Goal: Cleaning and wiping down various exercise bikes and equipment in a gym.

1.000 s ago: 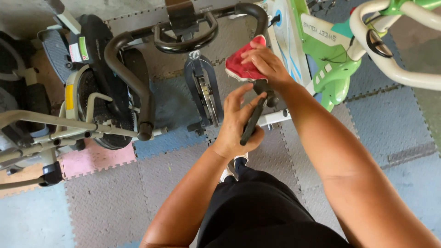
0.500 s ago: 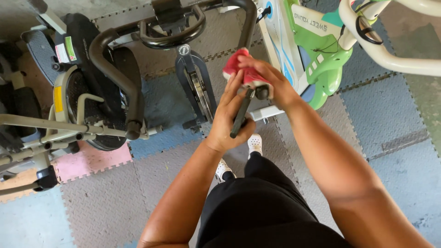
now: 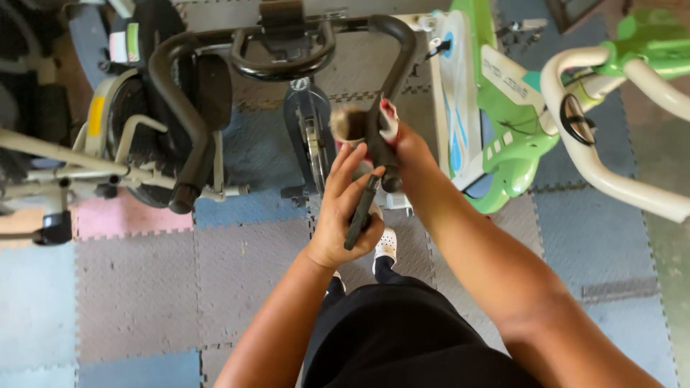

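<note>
A person's right hand [image 3: 406, 144] presses a red cloth [image 3: 389, 115] around the black exercise bike's right handlebar grip [image 3: 384, 154], fingers curled shut; the left hand [image 3: 345, 215] clasps a slim dark tool [image 3: 361, 212] nearby. The left grip [image 3: 188, 183] looks untouched.

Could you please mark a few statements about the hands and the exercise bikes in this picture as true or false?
1. The left hand holds a slim dark tool. True.
2. The right hand is wrapped around the black handlebar of the dark bike. True; it grasps the bar's lower end, with something red and white under the palm.
3. The green and white bike stands to the person's left. False; it stands to the right.
4. The floor is bare concrete. False; it is covered in interlocking foam mats in grey, blue and pink.
5. Both hands are empty. False; each holds something.
</note>
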